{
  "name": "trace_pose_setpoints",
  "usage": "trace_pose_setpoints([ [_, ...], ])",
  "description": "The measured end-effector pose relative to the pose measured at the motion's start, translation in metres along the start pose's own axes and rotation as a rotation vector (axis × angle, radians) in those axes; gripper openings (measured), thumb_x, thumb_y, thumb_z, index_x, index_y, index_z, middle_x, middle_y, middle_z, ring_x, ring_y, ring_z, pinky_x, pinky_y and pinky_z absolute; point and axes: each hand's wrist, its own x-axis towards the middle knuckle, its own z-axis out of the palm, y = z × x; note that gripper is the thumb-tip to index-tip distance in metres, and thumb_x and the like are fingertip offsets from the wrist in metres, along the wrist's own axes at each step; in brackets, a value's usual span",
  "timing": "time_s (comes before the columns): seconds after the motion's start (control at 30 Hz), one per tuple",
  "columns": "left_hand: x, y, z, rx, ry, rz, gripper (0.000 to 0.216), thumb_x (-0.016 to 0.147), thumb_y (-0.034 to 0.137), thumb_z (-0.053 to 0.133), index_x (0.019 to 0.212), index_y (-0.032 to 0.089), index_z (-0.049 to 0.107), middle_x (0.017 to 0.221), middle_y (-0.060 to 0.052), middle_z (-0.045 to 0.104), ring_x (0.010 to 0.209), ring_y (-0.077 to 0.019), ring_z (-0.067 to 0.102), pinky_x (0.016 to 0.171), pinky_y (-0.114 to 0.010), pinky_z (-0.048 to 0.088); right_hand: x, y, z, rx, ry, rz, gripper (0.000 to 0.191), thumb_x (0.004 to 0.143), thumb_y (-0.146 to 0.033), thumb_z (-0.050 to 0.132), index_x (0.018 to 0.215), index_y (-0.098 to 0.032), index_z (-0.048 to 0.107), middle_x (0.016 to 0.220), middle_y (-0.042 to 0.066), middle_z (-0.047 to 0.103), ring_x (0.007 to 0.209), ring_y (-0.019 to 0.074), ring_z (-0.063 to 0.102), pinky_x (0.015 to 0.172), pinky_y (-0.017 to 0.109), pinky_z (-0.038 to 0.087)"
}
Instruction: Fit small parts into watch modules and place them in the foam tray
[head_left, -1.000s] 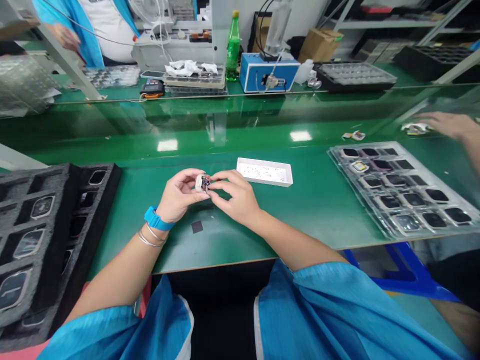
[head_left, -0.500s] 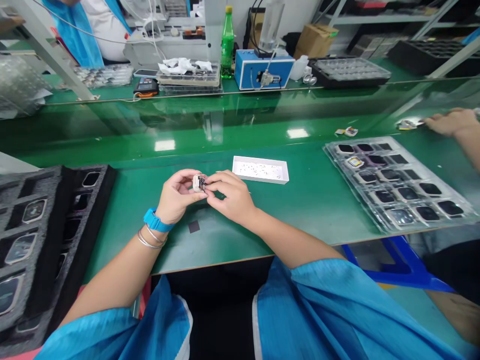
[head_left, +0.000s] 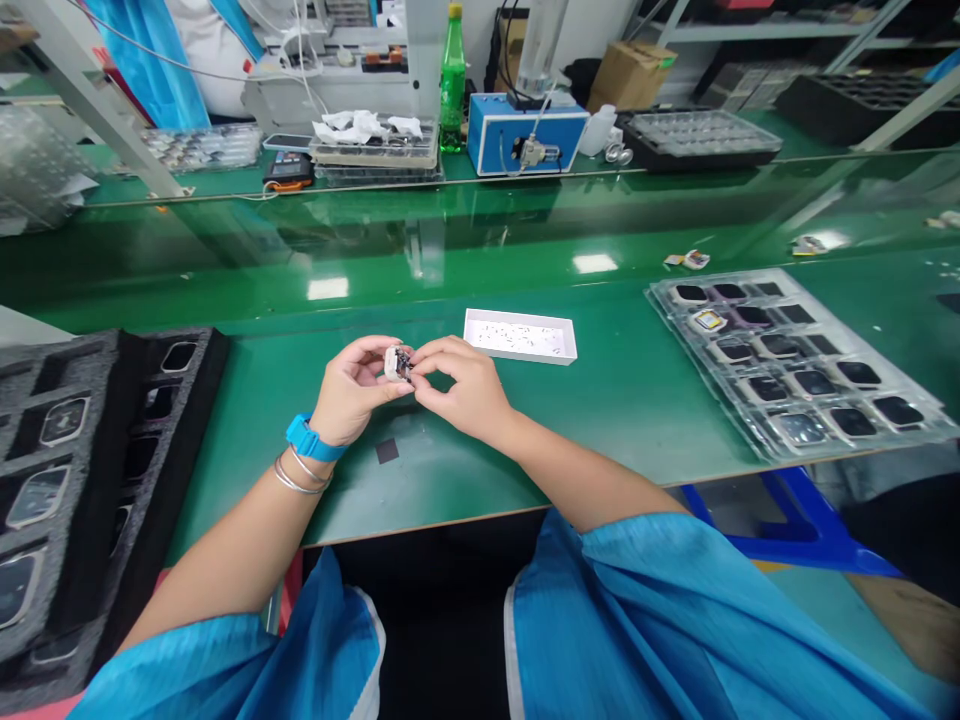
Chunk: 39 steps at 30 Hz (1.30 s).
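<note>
just above the near middle of the green bench [head_left: 637, 400], the small pale casing [head_left: 395, 361] is pinched between both hands, lifted clear of the surface. the left hand [head_left: 352, 390] curls closed around its left side. the right hand [head_left: 465, 390] meets it from the right, fingertips narrowed onto the dark part at its face. both touch it, neither nearer. its long axis is too small to tell. a white tray [head_left: 525, 354] lies just beyond the right hand, and a black square patch [head_left: 387, 451] lies on the bench below the hands. no writing is readable, not even on the green bottle [head_left: 452, 80].

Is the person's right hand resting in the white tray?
No, the right hand pinches a small part together with the left hand, short of the white tray.
</note>
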Motion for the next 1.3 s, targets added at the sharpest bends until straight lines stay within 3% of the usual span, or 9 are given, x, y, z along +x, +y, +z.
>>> trace_pose_setpoints([
  [0.13,0.0,0.0002,-0.0001,-0.004,-0.001,-0.006,0.057,0.045,0.024,0.095,0.095,0.018,0.068,0.091,-0.006,0.07,0.085,-0.0201,0.068,0.074,-0.03,0.058,0.0013,-0.0009,-0.002,0.096,-0.006,0.062,0.01,0.077,-0.013,0.064,0.071,-0.02,0.066,0.088,0.003,0.07,0.085,0.0158,0.067,0.083,0.031,0.054],
  [0.5,0.0,0.0009,0.0002,-0.053,0.003,0.034,0.055,0.047,0.02,0.094,0.096,0.019,0.069,0.092,-0.006,0.072,0.089,-0.0195,0.069,0.077,-0.028,0.059,-0.0001,0.0006,0.0009,0.104,0.024,0.032,0.006,0.083,-0.019,0.068,0.078,-0.02,0.07,0.089,0.004,0.071,0.087,0.0158,0.068,0.084,0.032,0.055],
  [0.83,-0.0009,0.0002,0.0002,-0.004,0.002,0.054,0.056,0.047,0.023,0.095,0.096,0.019,0.068,0.093,-0.006,0.071,0.09,-0.0208,0.07,0.079,-0.03,0.059,0.0013,-0.001,-0.0002,0.157,0.023,0.125,0.005,0.081,-0.019,0.069,0.076,-0.02,0.071,0.089,0.003,0.072,0.085,0.0159,0.068,0.084,0.032,0.056],
  [1.03,-0.0022,-0.0012,0.0006,-0.004,-0.014,0.077,0.052,0.052,0.019,0.093,0.097,0.019,0.068,0.094,-0.006,0.071,0.089,-0.0198,0.069,0.08,-0.03,0.059,0.0002,0.0005,0.0011,0.14,0.051,0.095,0.007,0.079,-0.015,0.066,0.075,-0.019,0.07,0.088,0.003,0.071,0.083,0.0154,0.068,0.082,0.03,0.057],
  [1.3,-0.0016,-0.0013,0.0012,0.043,0.013,0.088,0.058,0.048,0.028,0.095,0.097,0.019,0.067,0.095,-0.007,0.07,0.091,-0.0224,0.069,0.083,-0.035,0.058,-0.0002,0.0025,0.0005,0.065,0.008,0.034,0.004,0.081,-0.019,0.066,0.081,-0.02,0.07,0.092,0.005,0.072,0.087,0.0166,0.069,0.085,0.032,0.056],
])
